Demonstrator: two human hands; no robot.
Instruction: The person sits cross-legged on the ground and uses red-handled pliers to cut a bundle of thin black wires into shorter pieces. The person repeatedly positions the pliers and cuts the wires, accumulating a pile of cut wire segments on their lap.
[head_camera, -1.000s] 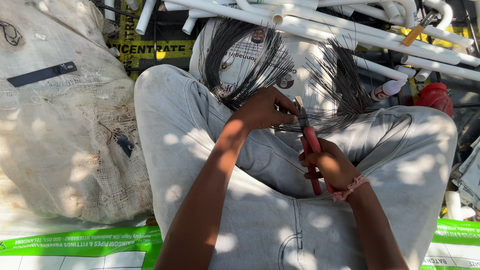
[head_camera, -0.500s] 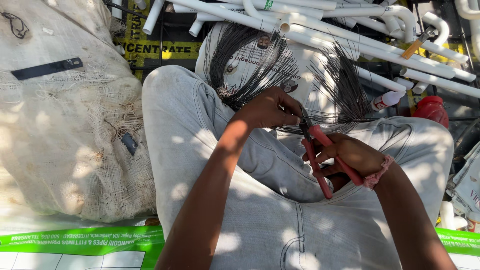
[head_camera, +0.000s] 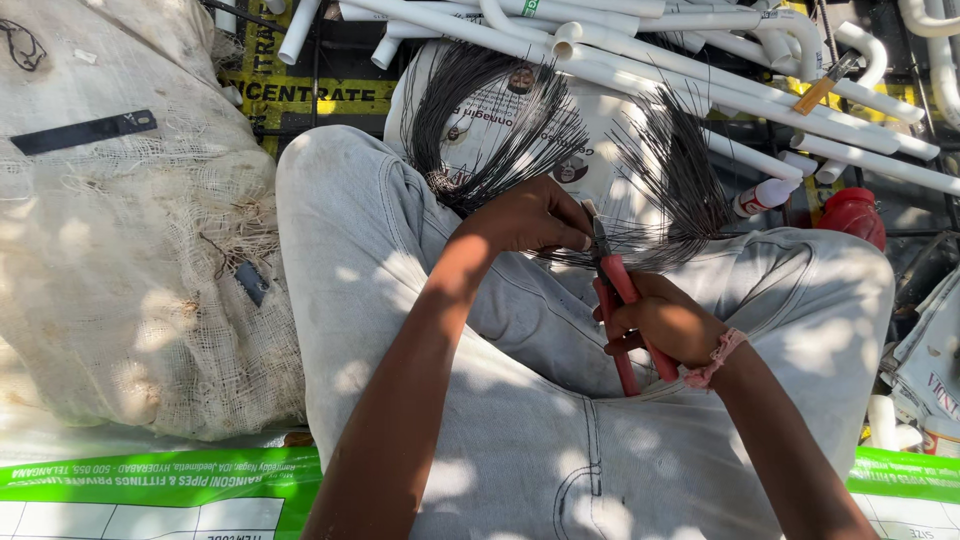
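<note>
Over the lap, the left hand (head_camera: 530, 215) pinches a bundle of thin dark wires (head_camera: 500, 120) fanning toward twelve o'clock. At its four o'clock, the right hand (head_camera: 665, 325) grips red-handled pliers (head_camera: 615, 300), whose tip meets the wires. White pipes (head_camera: 720, 80) lie beyond; a woven sack (head_camera: 130, 260) sits at nine o'clock.

Dappled sunlight falls on a coarse white sack (head_camera: 130, 250), a heap of white pipes (head_camera: 700, 80) and green-edged sheeting (head_camera: 150, 475).
</note>
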